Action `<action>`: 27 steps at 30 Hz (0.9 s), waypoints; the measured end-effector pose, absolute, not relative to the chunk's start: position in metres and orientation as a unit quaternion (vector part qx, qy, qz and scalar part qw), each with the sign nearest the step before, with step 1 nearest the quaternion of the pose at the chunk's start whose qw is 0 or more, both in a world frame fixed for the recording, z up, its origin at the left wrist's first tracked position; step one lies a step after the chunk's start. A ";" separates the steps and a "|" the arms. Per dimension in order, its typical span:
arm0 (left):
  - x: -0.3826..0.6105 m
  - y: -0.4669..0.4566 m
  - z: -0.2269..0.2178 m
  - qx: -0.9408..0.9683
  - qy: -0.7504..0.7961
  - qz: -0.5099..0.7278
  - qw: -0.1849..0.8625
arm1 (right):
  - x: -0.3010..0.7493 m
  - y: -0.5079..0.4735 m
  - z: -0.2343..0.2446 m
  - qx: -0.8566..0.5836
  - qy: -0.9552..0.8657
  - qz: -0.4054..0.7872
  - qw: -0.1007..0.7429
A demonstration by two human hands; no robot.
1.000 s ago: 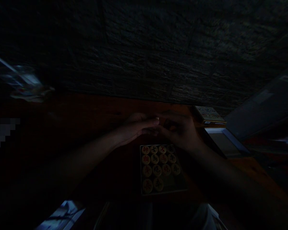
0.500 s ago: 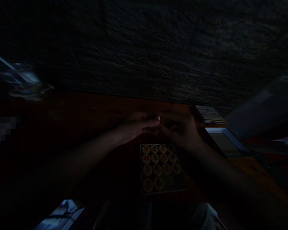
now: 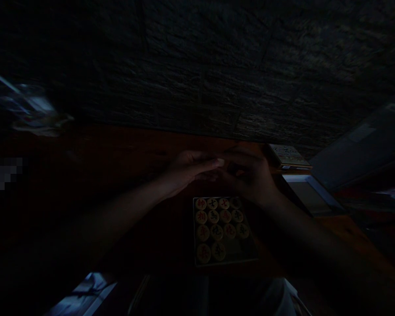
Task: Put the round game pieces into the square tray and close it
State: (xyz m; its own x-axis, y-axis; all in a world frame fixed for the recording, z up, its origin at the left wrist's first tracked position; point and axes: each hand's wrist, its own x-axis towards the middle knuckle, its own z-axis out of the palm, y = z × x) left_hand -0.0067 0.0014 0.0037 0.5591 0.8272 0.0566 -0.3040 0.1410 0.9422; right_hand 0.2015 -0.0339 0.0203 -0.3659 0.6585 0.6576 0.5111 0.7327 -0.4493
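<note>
My left hand and my right hand meet above the wooden table, just beyond a shallow tray. Between their fingertips shows a small pale Chinese chess piece, mostly covered by the fingers. The left thumb lies along it, and the right thumb and fingers curl in from the other side. The tray holds round pale Chinese chess pieces in rows, marked with red or black characters. Its near right part shows bare bottom. Darkness hides much of the detail.
Behind the table rises a rough stone wall. At the right lie a flat printed box and a pale-rimmed open box lid. A clear container with a straw stands at the far left.
My hands stay together in nearly the same place. The pale piece between the fingertips has shifted slightly right and turned a little. The view has moved very slightly.
</note>
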 end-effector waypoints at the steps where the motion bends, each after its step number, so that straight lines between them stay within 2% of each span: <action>1: -0.007 0.002 0.003 0.524 0.253 0.408 0.703 | 0.202 -0.034 0.020 -0.360 -0.821 0.083 0.435; 5: -0.007 0.003 0.003 0.528 0.261 0.445 0.675 | 0.203 -0.033 0.016 -0.386 -0.805 0.120 0.434; 16: -0.008 0.001 0.005 0.619 0.283 0.481 0.553 | 0.189 -0.033 0.019 -0.434 -0.678 0.349 0.479; 27: -0.007 0.000 0.005 0.640 0.287 0.480 0.527 | 0.187 -0.032 0.022 -0.442 -0.644 0.396 0.483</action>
State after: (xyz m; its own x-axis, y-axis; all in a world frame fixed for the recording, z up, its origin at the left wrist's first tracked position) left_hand -0.0073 0.0000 0.0049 0.3759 0.8727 0.3116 -0.1390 -0.2794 0.9501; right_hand 0.1867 -0.0324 0.0215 -0.1437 0.9516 0.2718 0.1864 0.2958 -0.9369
